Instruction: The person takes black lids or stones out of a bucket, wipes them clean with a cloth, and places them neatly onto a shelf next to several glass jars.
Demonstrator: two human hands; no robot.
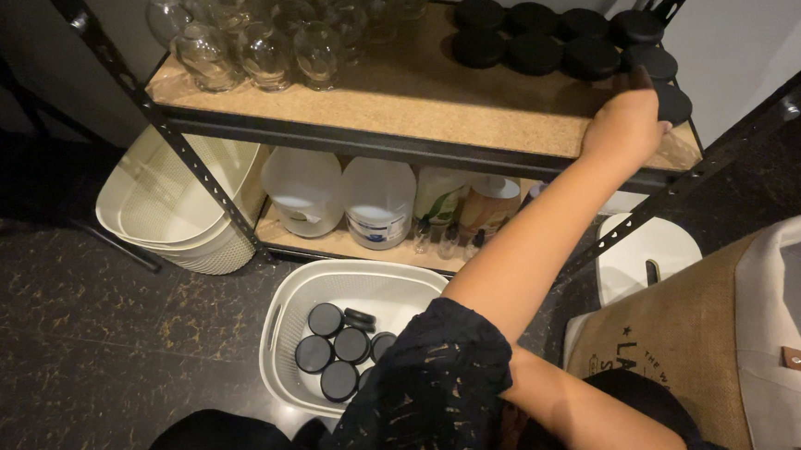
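My right hand [624, 126] reaches up to the right end of the wooden shelf board [411, 95] and closes around a black-lidded jar [674, 104] at the shelf's right edge. Just behind it stands a cluster of several more black-lidded jars [556, 44]. On the floor below me sits a white basket [282, 329] with several black-lidded jars [334, 349] inside. My left hand is out of view.
Clear glass jars [259, 39] crowd the shelf's left end. White jugs [339, 196] and bottles stand on the lower shelf. Stacked white baskets [172, 206] lean at the rack's left. A white stool [648, 252] and a burlap bag [704, 336] sit at right.
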